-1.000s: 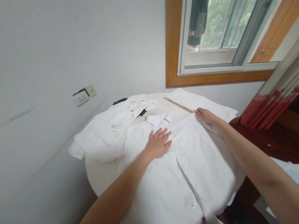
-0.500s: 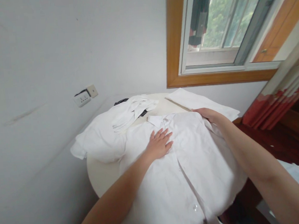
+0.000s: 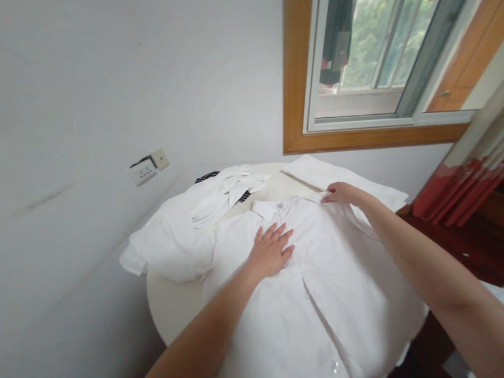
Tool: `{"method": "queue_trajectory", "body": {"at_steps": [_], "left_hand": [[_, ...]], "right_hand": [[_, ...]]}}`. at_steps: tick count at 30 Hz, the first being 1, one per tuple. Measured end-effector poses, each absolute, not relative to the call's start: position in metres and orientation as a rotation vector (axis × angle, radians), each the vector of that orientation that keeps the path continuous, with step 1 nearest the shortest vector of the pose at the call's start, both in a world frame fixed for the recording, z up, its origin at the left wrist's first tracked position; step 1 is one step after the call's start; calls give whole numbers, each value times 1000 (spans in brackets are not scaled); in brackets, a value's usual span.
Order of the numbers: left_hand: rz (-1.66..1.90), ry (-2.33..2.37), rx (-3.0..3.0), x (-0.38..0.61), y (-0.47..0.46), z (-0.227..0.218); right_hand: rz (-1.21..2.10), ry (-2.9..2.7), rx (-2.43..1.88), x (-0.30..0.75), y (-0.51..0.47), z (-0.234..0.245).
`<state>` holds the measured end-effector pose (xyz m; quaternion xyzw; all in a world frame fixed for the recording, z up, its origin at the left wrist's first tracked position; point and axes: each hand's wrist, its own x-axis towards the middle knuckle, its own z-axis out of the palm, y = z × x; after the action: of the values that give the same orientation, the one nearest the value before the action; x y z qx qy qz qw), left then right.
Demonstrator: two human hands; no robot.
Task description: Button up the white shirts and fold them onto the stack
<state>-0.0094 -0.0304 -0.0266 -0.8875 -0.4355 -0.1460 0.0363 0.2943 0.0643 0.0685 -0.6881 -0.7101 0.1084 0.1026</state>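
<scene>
A white button-up shirt [image 3: 268, 329] lies front side up over a round table [image 3: 174, 307], its collar toward the wall and its lower part reaching toward me. My left hand [image 3: 271, 249] rests flat on the chest just below the collar, fingers spread. At the shirt's far right shoulder, my right hand [image 3: 341, 194] pinches the fabric between thumb and fingers. The shirt's left sleeve [image 3: 169, 249] stretches out across the table toward the wall. The right sleeve is partly hidden by my right forearm.
Folded white cloth [image 3: 230, 191] with black striped pieces [image 3: 207, 176] lies at the back of the table. Another folded white cloth [image 3: 343, 175] sits at the back right, under the window [image 3: 375, 137]. A wall socket [image 3: 143, 171] is at left, a red-and-cream curtain [image 3: 467, 176] at right.
My right hand has shifted slightly left along the shoulder and now grips its top edge. The fabric on the right side lies smoother. My left hand stays on the chest.
</scene>
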Motion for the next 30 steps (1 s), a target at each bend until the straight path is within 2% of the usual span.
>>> {"method": "queue_trajectory", "body": {"at_steps": [8,13,17,23,30], "left_hand": [[-422,-1370,-2749,-9,-33,-21],[-438,-1370,-2747,-8,-32,-22],[-455,-1369,-2742,-8,-32,-25],[-470,-1357,-2731,-8,-31,-26],[-431,-1344,-2736,-8,-31,-24]], "right_hand": [[191,-2019,-2005,291,86,70],[-238,-2026,-2132,282,76,53],[-602,-2102,-1980,260,58,46],[-344,-2350,-1889,227,46,17],[-64,-2276,-1951,251,53,-28]]}}
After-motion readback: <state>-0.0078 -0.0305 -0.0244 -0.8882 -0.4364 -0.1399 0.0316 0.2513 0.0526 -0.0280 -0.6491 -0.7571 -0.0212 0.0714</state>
